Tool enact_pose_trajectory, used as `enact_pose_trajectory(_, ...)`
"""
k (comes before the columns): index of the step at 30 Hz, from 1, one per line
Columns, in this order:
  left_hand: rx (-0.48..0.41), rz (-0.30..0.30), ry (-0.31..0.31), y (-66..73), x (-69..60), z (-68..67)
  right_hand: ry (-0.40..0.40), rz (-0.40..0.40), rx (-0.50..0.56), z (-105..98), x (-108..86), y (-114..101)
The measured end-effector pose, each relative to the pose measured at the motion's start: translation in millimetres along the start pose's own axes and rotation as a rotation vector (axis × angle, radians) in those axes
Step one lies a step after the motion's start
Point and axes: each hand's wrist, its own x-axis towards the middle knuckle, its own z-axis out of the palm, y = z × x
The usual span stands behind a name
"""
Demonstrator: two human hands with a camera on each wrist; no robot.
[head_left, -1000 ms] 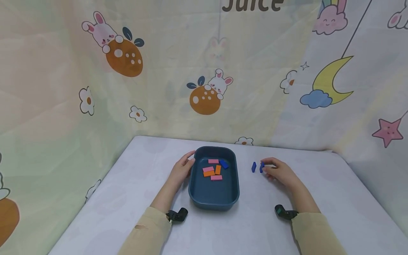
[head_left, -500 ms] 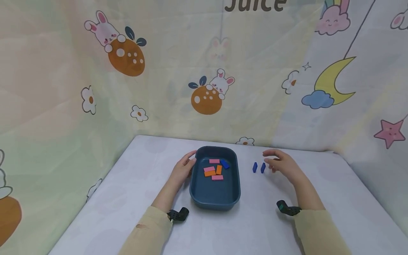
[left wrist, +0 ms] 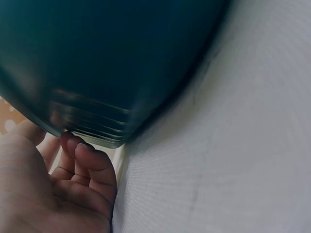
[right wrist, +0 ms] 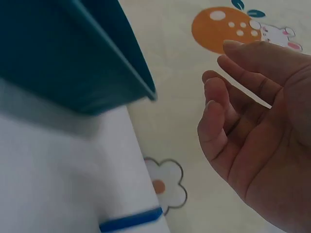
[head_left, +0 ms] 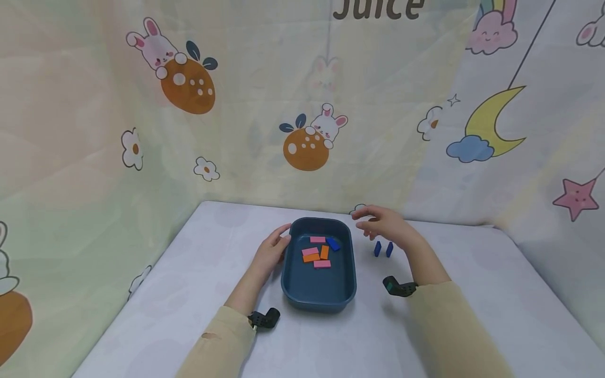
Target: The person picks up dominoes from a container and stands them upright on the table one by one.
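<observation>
A dark blue-green rectangular bin (head_left: 319, 299) stands on the table, with several small pink, orange and blue blocks lying on its floor. My left hand (head_left: 269, 254) holds the bin at its far left corner; in the left wrist view its curled fingers (left wrist: 95, 160) touch the outer wall. My right hand (head_left: 385, 226) is in the air right of the bin's far end, fingers loosely bent and holding nothing. Two blue blocks stand on edge near it, the left one (head_left: 377, 249) and the right one (head_left: 389, 249). One blue block (right wrist: 131, 219) shows at the bottom of the right wrist view.
A white cloth covers the table (head_left: 198, 294). Printed curtains (head_left: 246, 105) hang behind the table and along its sides. Inside the bin are a blue block (head_left: 333, 243), an orange block (head_left: 324, 252) and a pink block (head_left: 322, 264), among others.
My right hand has let go of the right blue block, drawn back, then moved left and up toward the bin's far end. My left hand and the bin stay in place.
</observation>
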Motion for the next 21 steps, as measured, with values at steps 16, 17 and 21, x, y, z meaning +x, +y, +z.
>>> enact_pose_trajectory(16, -0.008, -0.005, -0.011, -0.2, -0.5, -0.6, -0.243, -0.076, -0.03, 49, 40.8, -35)
enact_pose_trajectory(17, -0.008, -0.006, -0.011, 0.0, -0.4, -0.9, -0.254, -0.079, -0.037, 52, 43.1, -37)
enact_pose_trajectory(21, -0.004, 0.0, -0.013, 0.2, -0.6, -1.0, -0.307, -0.066, -0.047, 68, 50.2, -40)
